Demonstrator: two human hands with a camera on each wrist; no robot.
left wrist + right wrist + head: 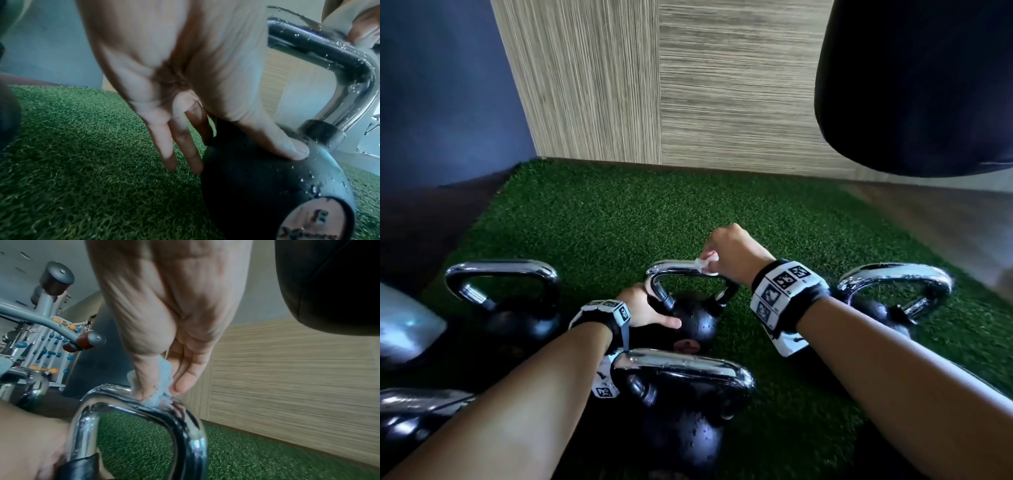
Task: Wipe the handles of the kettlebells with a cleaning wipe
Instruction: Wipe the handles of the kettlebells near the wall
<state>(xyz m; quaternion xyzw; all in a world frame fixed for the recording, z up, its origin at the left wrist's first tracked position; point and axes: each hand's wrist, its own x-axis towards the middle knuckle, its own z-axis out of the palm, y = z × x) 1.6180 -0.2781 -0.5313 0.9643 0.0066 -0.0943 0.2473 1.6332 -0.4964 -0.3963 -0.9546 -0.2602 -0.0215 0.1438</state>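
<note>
A black kettlebell (700,325) with a chrome handle (678,267) stands mid-mat in the head view. My right hand (722,250) pinches a crumpled white cleaning wipe (707,263) and presses it on the top bar of the handle, towards its right end. The right wrist view shows the wipe (153,400) between thumb and fingers of the right hand (162,392) on the chrome handle (127,404). My left hand (650,308) rests on the ball beside the handle's left leg. In the left wrist view its thumb lies on the ball (257,186) and its fingers point straight down.
Other chrome-handled kettlebells stand on the green turf mat (619,222): one left (506,291), one right (893,294), one near me (681,394), one bottom left (410,411). A black punching bag (921,85) hangs upper right. A wood-panel wall (722,102) is behind the mat.
</note>
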